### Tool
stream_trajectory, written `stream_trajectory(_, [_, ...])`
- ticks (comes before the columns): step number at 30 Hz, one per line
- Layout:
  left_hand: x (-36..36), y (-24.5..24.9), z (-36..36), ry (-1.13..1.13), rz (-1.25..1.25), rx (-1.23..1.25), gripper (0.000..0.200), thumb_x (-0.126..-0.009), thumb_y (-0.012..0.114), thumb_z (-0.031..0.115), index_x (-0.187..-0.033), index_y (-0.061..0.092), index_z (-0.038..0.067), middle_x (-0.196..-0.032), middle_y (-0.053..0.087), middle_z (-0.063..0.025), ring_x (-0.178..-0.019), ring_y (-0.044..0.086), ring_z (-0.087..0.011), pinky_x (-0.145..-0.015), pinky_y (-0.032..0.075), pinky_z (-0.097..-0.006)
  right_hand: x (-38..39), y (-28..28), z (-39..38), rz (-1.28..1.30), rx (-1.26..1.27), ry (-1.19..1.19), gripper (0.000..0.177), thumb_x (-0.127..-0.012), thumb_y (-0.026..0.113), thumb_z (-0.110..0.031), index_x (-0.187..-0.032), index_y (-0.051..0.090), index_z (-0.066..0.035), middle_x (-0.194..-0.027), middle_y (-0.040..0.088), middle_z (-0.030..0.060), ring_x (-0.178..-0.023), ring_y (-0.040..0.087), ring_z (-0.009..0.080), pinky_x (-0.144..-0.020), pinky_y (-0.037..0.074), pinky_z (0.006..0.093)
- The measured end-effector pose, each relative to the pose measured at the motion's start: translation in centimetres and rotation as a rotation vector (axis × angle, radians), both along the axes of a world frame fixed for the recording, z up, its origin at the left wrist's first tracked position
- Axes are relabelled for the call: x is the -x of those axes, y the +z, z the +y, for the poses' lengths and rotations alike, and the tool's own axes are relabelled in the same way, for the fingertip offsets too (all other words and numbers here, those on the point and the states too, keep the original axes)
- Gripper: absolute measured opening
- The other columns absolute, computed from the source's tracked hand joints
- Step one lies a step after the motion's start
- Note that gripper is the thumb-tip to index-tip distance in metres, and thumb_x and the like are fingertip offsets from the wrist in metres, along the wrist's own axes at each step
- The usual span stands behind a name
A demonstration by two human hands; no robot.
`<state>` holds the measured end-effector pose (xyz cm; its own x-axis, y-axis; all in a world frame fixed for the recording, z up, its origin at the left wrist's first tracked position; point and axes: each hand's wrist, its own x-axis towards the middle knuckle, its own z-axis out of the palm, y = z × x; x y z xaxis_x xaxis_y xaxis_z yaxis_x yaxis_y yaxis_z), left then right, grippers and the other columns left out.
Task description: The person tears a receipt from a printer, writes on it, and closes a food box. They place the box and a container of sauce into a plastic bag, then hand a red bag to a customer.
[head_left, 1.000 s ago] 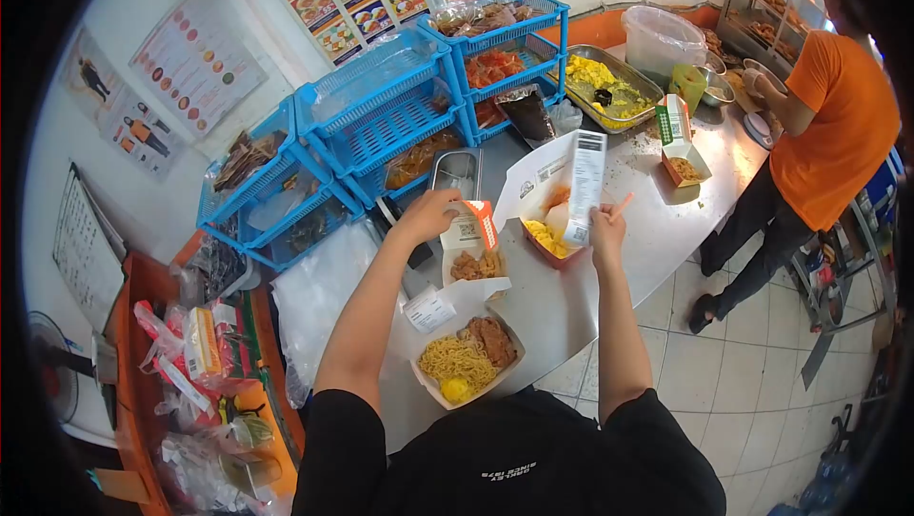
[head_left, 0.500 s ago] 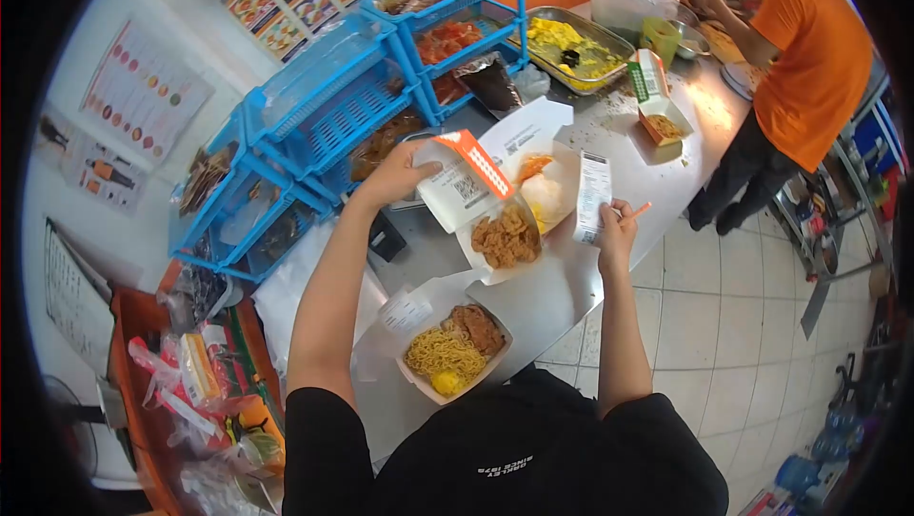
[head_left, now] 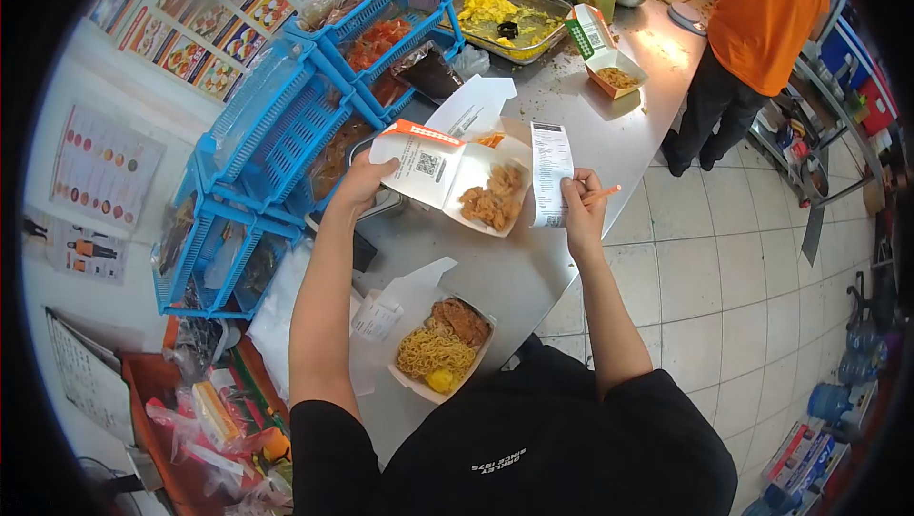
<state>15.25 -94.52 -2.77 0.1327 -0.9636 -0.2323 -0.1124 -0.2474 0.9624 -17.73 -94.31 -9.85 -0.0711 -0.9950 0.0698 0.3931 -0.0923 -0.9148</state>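
Note:
My left hand (head_left: 365, 181) grips the raised orange-and-white lid (head_left: 419, 162) of a takeaway box, its thumb on the QR-code side. Pieces of fried chicken (head_left: 492, 200) fill that box. It partly covers another open white box (head_left: 476, 97) behind it, whose food is mostly hidden. Between its fingers my right hand (head_left: 583, 209) pinches a long printed receipt (head_left: 549, 173) beside the chicken box. An orange pen-like stick (head_left: 602, 194) also pokes out of this hand. Nearer my body stands an open box with noodles (head_left: 440, 356), a browned piece of meat (head_left: 460, 322) and something yellow.
Blue stacked baskets (head_left: 276, 135) stand at left along the steel table (head_left: 533, 268). Farther back are a metal tray (head_left: 509, 26) with yellow food and a small open box (head_left: 614, 78). A person in an orange shirt (head_left: 762, 11) stands at right. An orange crate (head_left: 157, 402) holds packets.
The view has shifted right. The chicken box has moved over the box behind it, hiding its rice, and its lid now leans farther back. The receipt stays in my right hand.

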Motion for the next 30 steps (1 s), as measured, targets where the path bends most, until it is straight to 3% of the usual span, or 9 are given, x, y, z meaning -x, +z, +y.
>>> stream_trajectory(2, [0.2, 0.2, 0.2, 0.064, 0.125, 0.018, 0.034, -0.086, 0.056, 0.000, -0.119, 0.053, -0.005, -0.112, 0.062, -0.0138, -0.098, 0.063, -0.0212, -0.088, 0.048, -0.0329, 0.1, 0.4, 0.1, -0.017, 0.024, 0.013, 0.006, -0.093, 0.053, -0.008, -0.095, 0.051, -0.002, -0.069, 0.057, -0.0023, -0.056, 0.044, 0.0009, -0.051, 0.034, 0.0176])
stream_trajectory(6, [1.6, -0.2, 1.2, 0.150, 0.141, -0.008, 0.033, -0.087, 0.056, 0.005, -0.119, 0.052, -0.005, -0.110, 0.063, -0.0149, -0.095, 0.064, -0.0214, -0.081, 0.053, -0.0335, -0.1, 1.7, 0.5, -0.022, 0.058, 0.034, 0.006, -0.093, 0.053, -0.006, -0.096, 0.051, -0.002, -0.070, 0.059, -0.0011, -0.057, 0.046, 0.0010, -0.052, 0.035, 0.0177])
stream_trajectory(8, [2.9, 1.0, 2.2, 0.166, -0.138, -0.148, 0.035, -0.087, 0.056, 0.012, -0.118, 0.052, -0.004, -0.107, 0.064, -0.0165, -0.088, 0.066, -0.0219, -0.070, 0.057, -0.0330, -0.2, 1.5, 0.5, -0.019, 0.069, 0.038, 0.006, -0.093, 0.053, -0.007, -0.096, 0.052, -0.002, -0.072, 0.059, -0.0012, -0.059, 0.048, 0.0011, -0.054, 0.037, 0.0175])
stream_trajectory(12, [3.5, 2.1, 3.5, 0.043, -0.117, -0.238, 0.038, -0.088, 0.056, 0.018, -0.120, 0.050, -0.002, -0.105, 0.064, -0.0169, -0.084, 0.068, -0.0222, -0.065, 0.057, -0.0322, -0.3, 2.1, 1.1, -0.009, 0.069, 0.049, 0.007, -0.093, 0.054, -0.007, -0.097, 0.052, -0.002, -0.073, 0.058, -0.0015, -0.061, 0.050, 0.0013, -0.056, 0.039, 0.0173])
stream_trajectory(20, [7.5, 3.7, 5.4, 0.040, 0.162, -0.223, 0.051, -0.095, 0.050, 0.036, -0.128, 0.040, -0.001, -0.104, 0.064, -0.0179, -0.080, 0.069, -0.0267, -0.062, 0.060, -0.0332, -0.6, 2.0, 1.2, 0.002, 0.106, 0.065, 0.006, -0.092, 0.053, -0.006, -0.097, 0.052, -0.001, -0.072, 0.058, -0.0014, -0.061, 0.049, 0.0012, -0.056, 0.038, 0.0173])
stream_trajectory(23, [7.7, 1.9, 6.0, 0.021, 0.230, -0.294, 0.055, -0.095, 0.050, 0.038, -0.132, 0.037, 0.000, -0.102, 0.065, -0.0178, -0.082, 0.069, -0.0284, -0.064, 0.061, -0.0345, -0.7, 2.1, 1.3, 0.002, 0.117, 0.069, 0.006, -0.092, 0.053, -0.005, -0.096, 0.052, -0.001, -0.072, 0.057, -0.0015, -0.061, 0.049, 0.0010, -0.055, 0.038, 0.0172])
stream_trajectory(24, [8.3, 2.1, 6.2, 0.008, 0.189, -0.331, 0.069, -0.093, 0.053, 0.042, -0.140, 0.022, 0.002, -0.112, 0.060, -0.0217, -0.081, 0.069, -0.0311, -0.063, 0.061, -0.0344, -0.7, 2.2, 1.4, 0.000, 0.121, 0.065, 0.006, -0.092, 0.053, -0.005, -0.096, 0.052, -0.001, -0.072, 0.058, -0.0015, -0.061, 0.049, 0.0009, -0.055, 0.038, 0.0171])
stream_trajectory(28, [9.5, 3.6, 7.6, 0.067, -0.077, -0.316, 0.084, -0.089, 0.055, 0.048, -0.143, 0.007, 0.004, -0.127, 0.049, -0.0242, -0.082, 0.068, -0.0334, -0.059, 0.059, -0.0331, -0.5, 2.6, 1.7, -0.010, 0.136, 0.058, 0.005, -0.092, 0.053, -0.005, -0.095, 0.052, -0.001, -0.071, 0.057, -0.0020, -0.059, 0.048, 0.0007, -0.054, 0.038, 0.0171])
stream_trajectory(30, [8.7, 3.8, 8.0, 0.094, -0.229, -0.248, 0.095, -0.087, 0.056, 0.053, -0.144, -0.004, 0.006, -0.135, 0.039, -0.0239, -0.094, 0.065, -0.0336, -0.060, 0.056, -0.0347, -0.5, 3.0, 1.9, -0.006, 0.114, 0.049, 0.005, -0.092, 0.053, -0.005, -0.095, 0.053, -0.001, -0.069, 0.056, -0.0026, -0.058, 0.047, 0.0004, -0.053, 0.037, 0.0166])
